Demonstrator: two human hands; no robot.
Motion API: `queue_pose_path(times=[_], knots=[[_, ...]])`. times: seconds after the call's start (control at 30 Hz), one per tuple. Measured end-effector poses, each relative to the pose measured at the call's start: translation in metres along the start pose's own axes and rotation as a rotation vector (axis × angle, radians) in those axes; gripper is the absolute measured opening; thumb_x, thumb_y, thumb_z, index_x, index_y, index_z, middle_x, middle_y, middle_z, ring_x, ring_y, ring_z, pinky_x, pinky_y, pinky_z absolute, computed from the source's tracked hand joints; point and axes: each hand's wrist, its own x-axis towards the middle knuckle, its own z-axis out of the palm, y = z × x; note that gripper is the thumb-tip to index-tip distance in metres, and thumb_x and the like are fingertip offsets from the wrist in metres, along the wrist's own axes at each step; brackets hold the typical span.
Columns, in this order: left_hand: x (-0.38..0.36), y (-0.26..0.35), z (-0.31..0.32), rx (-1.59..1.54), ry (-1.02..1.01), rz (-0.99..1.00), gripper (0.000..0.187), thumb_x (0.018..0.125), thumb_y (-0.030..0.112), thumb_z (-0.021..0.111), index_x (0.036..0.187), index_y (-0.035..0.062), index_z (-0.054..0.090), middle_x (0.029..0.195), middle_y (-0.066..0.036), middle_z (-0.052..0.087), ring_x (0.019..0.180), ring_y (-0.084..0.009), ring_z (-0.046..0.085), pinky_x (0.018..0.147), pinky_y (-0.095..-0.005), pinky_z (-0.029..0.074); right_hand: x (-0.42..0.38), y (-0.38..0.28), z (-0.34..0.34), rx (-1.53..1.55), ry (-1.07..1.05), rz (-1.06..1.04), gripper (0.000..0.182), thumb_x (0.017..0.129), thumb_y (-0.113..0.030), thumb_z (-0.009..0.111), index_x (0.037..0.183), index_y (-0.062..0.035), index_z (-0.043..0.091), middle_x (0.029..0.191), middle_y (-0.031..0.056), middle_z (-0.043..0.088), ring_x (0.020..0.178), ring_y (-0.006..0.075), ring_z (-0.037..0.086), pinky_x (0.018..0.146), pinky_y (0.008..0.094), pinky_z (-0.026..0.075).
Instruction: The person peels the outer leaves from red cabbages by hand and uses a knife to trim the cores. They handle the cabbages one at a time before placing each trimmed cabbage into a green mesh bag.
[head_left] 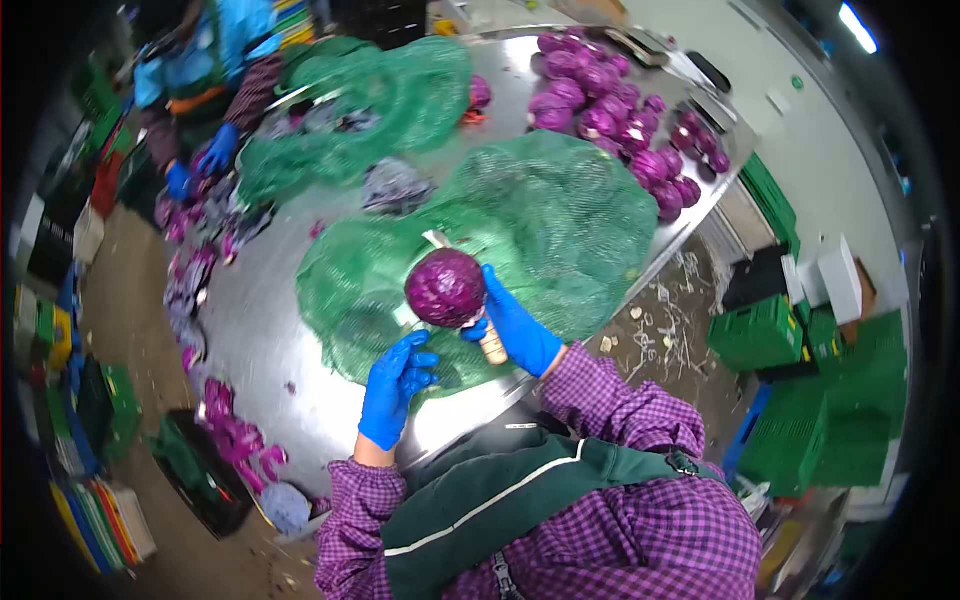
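A round red cabbage (445,287) is held over the green net (560,220) by my right hand (518,325). A pale wooden handle (493,346), like a knife's, sticks out below the same hand; no blade can be made out for certain. My left hand (396,385), in a blue glove like the right, is just left of and below the cabbage. Its fingers are apart, slightly bent, with nothing in them. The net lies spread over the metal table (265,330) beneath both hands.
Many red cabbages (600,100) are heaped at the back right. Trimmed leaves (235,430) line the left edge, above a dark crate (205,470). A co-worker's blue-gloved hands (215,150) are among leaves at the back left, near another green net (400,95). Green crates (755,335) stand right.
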Motion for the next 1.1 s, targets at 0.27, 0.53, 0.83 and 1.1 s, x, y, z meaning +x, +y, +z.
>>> queue_pose_path(times=[0.27,0.53,0.83,1.1], knots=[[0.193,-0.025,0.029,0.708,0.034,0.109,0.043,0.088,0.014,0.061,0.128,0.001,0.051,0.113,-0.011,0.062,0.095,-0.0161,0.061,0.085,-0.028,0.048,-0.018,-0.179,-0.104,0.173,0.247,-0.17,0.06,0.085,-0.07,0.04,0.095,-0.0127,0.055,0.054,-0.002,0.047,0.033,0.006,0.031,0.027,0.0224,0.025],[0.299,-0.033,0.014,1.372,0.176,0.392,0.077,0.072,0.011,0.073,0.139,0.0017,0.035,0.111,-0.012,0.058,0.088,-0.0192,0.059,0.079,-0.0318,0.05,0.089,-0.329,-0.269,0.261,0.336,-0.718,0.037,0.086,-0.05,0.06,0.098,-0.0149,0.058,0.074,-0.0002,0.056,0.052,0.0104,0.05,0.044,0.022,0.043],[0.315,0.051,0.14,1.254,-0.209,0.606,0.073,0.067,0.014,0.073,0.132,0.002,0.044,0.136,-0.019,0.044,0.125,-0.0386,0.04,0.104,-0.0425,0.033,0.175,-0.42,-0.339,0.043,0.332,-0.513,0.03,0.085,-0.031,0.064,0.105,-0.0084,0.061,0.077,0.0028,0.061,0.059,0.0127,0.054,0.051,0.026,0.045],[0.311,-0.013,0.093,1.596,0.027,0.64,0.085,0.059,0.021,0.078,0.135,0.0068,0.041,0.135,-0.02,0.044,0.125,-0.0396,0.038,0.108,-0.0459,0.027,0.147,-0.327,-0.27,-0.249,0.35,-0.548,0.037,0.091,-0.026,0.055,0.122,-0.0064,0.056,0.104,0.0083,0.067,0.059,0.0071,0.05,0.054,0.0213,0.043]])
